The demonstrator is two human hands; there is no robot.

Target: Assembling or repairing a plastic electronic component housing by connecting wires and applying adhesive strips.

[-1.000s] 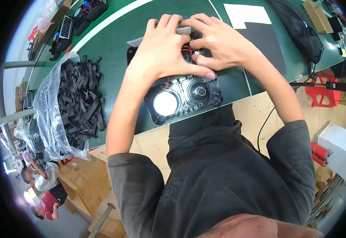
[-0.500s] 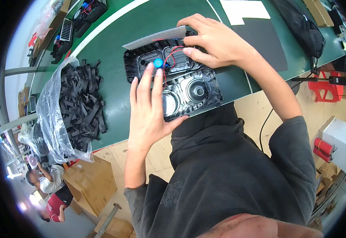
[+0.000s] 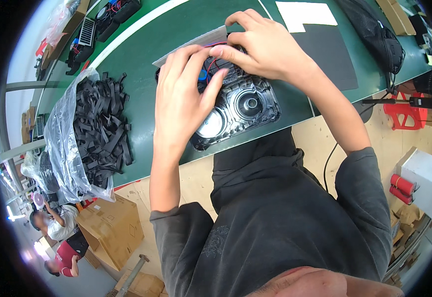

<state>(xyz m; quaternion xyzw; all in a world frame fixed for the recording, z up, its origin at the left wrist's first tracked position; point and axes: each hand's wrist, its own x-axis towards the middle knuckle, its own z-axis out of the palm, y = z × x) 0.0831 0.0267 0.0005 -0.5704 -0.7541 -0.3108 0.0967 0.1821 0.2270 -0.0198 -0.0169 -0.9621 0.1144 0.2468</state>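
green tabletop [image 3: 141, 109]; open black plastic casing [image 3: 250, 106] lies along its near edge. left hand [image 3: 184, 89] and right hand [image 3: 265, 47], fingers curled, bend over the casing's far half; cannot tell whether either grips. clear bag [image 3: 60, 133] of black straps [image 3: 104, 133] to the left. off the edge: pale floor [image 3: 196, 183], cardboard box [image 3: 112, 222] left, red plastic stool [image 3: 406, 111] right.
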